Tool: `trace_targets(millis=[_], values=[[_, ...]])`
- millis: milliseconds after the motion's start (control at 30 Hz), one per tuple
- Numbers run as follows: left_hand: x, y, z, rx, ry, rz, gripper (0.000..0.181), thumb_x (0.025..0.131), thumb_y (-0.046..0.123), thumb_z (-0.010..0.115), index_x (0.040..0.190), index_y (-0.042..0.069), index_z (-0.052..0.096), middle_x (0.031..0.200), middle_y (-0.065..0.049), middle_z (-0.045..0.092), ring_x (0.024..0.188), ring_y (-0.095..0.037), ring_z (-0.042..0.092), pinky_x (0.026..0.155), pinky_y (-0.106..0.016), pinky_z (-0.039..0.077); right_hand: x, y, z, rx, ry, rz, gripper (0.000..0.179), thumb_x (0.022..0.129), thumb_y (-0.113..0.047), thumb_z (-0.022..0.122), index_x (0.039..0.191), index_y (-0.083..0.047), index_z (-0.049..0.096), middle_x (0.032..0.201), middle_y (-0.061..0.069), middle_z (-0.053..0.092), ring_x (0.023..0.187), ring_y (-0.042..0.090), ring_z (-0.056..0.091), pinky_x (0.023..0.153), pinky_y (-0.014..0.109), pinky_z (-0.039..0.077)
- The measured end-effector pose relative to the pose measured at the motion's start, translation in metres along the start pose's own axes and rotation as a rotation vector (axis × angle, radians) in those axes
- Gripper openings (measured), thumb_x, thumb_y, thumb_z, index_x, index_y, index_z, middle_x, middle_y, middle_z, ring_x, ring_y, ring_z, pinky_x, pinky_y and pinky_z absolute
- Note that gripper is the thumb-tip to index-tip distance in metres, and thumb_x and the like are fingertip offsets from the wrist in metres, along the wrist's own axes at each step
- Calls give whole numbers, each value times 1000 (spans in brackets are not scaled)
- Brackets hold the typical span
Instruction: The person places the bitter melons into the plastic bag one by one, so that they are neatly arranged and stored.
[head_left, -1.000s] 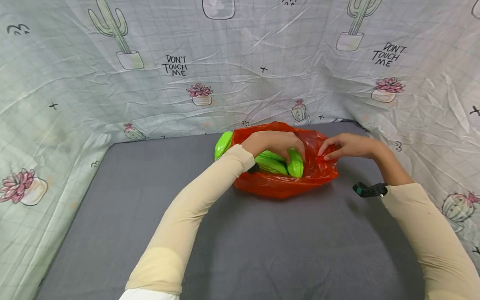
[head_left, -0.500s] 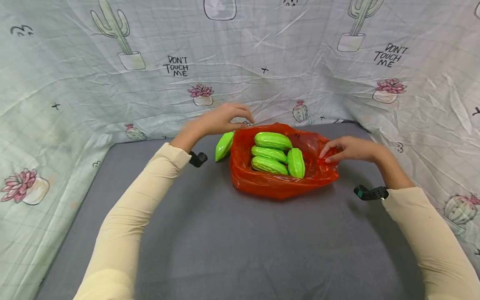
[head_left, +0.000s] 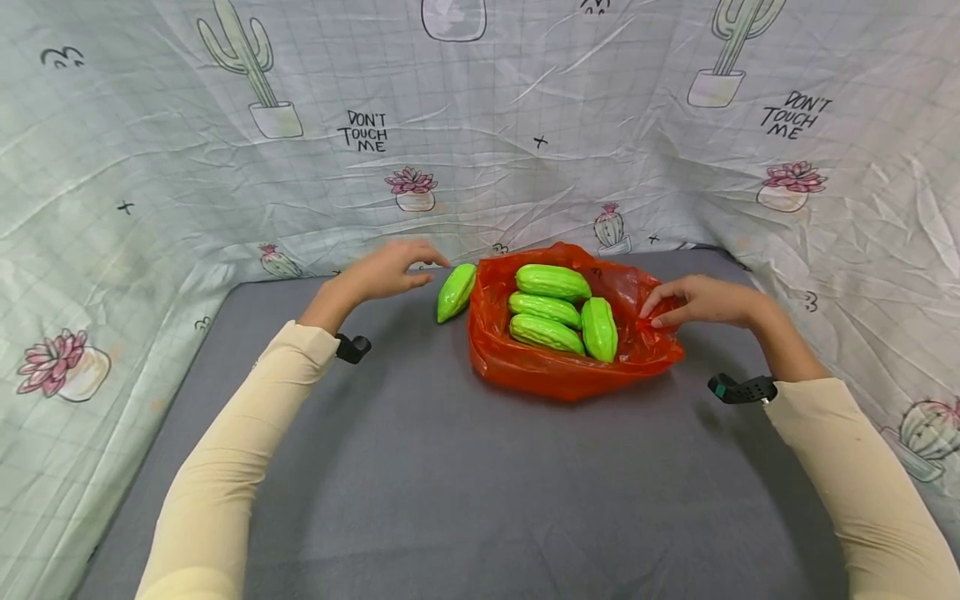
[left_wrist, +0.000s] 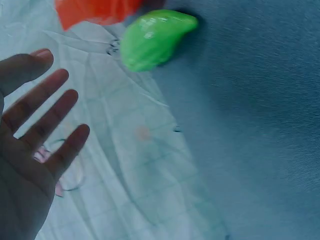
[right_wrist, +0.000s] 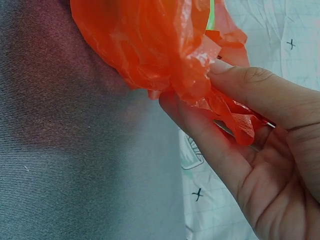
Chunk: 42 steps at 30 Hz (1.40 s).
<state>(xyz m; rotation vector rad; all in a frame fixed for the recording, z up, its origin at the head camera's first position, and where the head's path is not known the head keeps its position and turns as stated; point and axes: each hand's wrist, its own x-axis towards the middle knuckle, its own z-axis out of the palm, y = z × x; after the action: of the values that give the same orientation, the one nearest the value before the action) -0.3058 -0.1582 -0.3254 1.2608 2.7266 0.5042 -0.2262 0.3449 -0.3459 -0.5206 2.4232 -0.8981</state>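
Observation:
A red plastic bag [head_left: 525, 375] lies with its mouth spread wide, several bright green ridged gourds [head_left: 550, 283] inside it. One more green gourd [head_left: 457, 293] lies on the table just outside the bag's left side. My left hand [head_left: 390, 271] hovers to the left of that loose gourd, fingers spread and holding nothing; the left wrist view shows the palm and apart fingers [left_wrist: 57, 112]. With thumb and fingers, my right hand [head_left: 705, 300] pinches the gathered right end of the bag. That pinch on the crumpled plastic [right_wrist: 195, 85] is close up in the right wrist view.
The grey table [head_left: 487, 483] extends in front of the bag. A pale printed cloth [head_left: 480, 167] hangs behind the table and along both sides, close behind the bag and the loose gourd.
My left hand has come out of the bag, leaving a gourd inside, and moved left and slightly down beside the loose gourd. My right hand keeps its pinch on the bag.

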Motion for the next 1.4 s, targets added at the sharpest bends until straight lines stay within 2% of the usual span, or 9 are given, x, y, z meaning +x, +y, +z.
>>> trace_targets(millis=[267,433,600,767,867,967,1100,1200,1400], values=[[2,-20,21,-61,-6,-33,35,100,9,62,135,4,64,131,-19,62,123,-38,57,102,-53,45,-1,2,-2,10,-1,3,25,97,-18,71,119,-6,72,112,12,69,95,14,64,82,28,56],[6,-32,33,-93,-11,-43,38,99,8,64,137,6,63,133,-18,61,124,-34,56,104,-53,44,-2,3,-1,2,4,2,26,96,-19,72,119,-6,72,111,11,69,93,13,63,82,28,56],[15,-39,43,-99,-33,37,40,96,0,65,135,8,65,138,-13,61,131,-32,52,110,-51,40,-2,5,-1,-1,14,3,26,96,-19,72,119,-6,73,110,11,69,92,12,63,81,28,55],[23,-43,54,-93,-105,129,52,90,-15,54,137,7,63,151,-15,51,142,-36,43,117,-54,32,-3,5,0,-8,23,1,26,97,-20,71,119,-6,73,113,11,69,94,12,62,81,27,55],[26,-43,58,-72,-138,138,60,85,-19,50,136,7,64,155,-15,46,143,-38,40,117,-55,31,-3,5,1,-16,22,-2,27,97,-20,71,119,-6,73,113,11,69,93,12,62,82,28,56],[28,-43,61,-28,-124,134,61,83,-22,49,133,9,67,153,-15,48,141,-39,40,118,-57,26,-2,5,0,-17,23,2,27,97,-19,71,119,-5,73,111,11,69,93,13,63,82,29,57],[29,-41,61,47,-63,148,51,86,-18,63,128,11,71,139,-18,54,129,-40,46,118,-61,22,-3,5,0,-22,26,12,26,96,-19,72,119,-6,73,112,11,69,94,14,64,82,27,56],[28,-41,60,87,-34,124,44,84,-3,79,125,12,73,130,-17,56,119,-38,46,112,-57,32,-4,4,0,-27,25,8,26,96,-19,72,119,-6,73,112,11,69,94,14,63,81,27,56],[28,-44,57,49,-17,39,45,72,17,93,109,9,71,125,-16,59,119,-37,49,104,-52,40,-4,3,1,-20,19,12,27,97,-19,71,120,-6,72,113,10,69,94,14,64,81,28,57]])
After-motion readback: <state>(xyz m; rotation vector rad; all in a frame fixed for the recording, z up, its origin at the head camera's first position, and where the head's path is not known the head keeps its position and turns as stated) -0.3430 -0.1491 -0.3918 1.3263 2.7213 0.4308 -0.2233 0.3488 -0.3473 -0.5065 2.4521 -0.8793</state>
